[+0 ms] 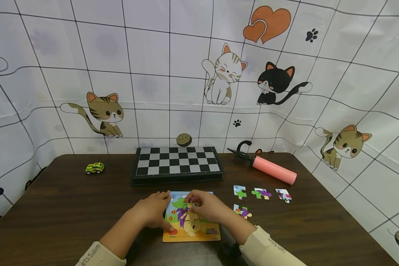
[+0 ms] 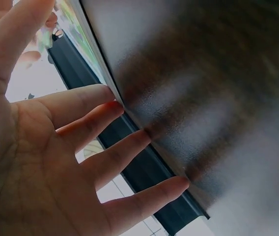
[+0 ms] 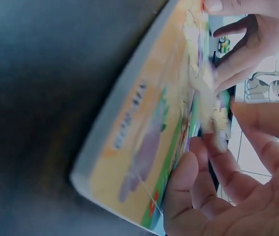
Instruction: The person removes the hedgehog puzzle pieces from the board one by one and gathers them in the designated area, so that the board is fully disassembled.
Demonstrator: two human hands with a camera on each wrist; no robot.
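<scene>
A jigsaw puzzle board (image 1: 176,236) with a bright cartoon picture and an orange lower border lies flat before me. My left hand (image 1: 153,210) rests along its left side, thumb on the lower left corner. In the left wrist view its fingers (image 2: 129,201) are spread and nearly straight, tips down on the table. Over the upper right part of the board, my right hand (image 1: 207,207) holds a puzzle piece (image 3: 214,105), seen tilted up from the board in the right wrist view. Its fingers and thumb are bent around the piece, which is blurred there.
Several loose puzzle pieces (image 1: 240,192) lie right of the board. Behind it stands a black-and-white checkered game board (image 1: 177,178). A pink hand pump (image 1: 274,170) lies at the back right, a small green toy car (image 1: 94,168) at the back left. A cat-print cloth (image 1: 153,74) hangs behind the table.
</scene>
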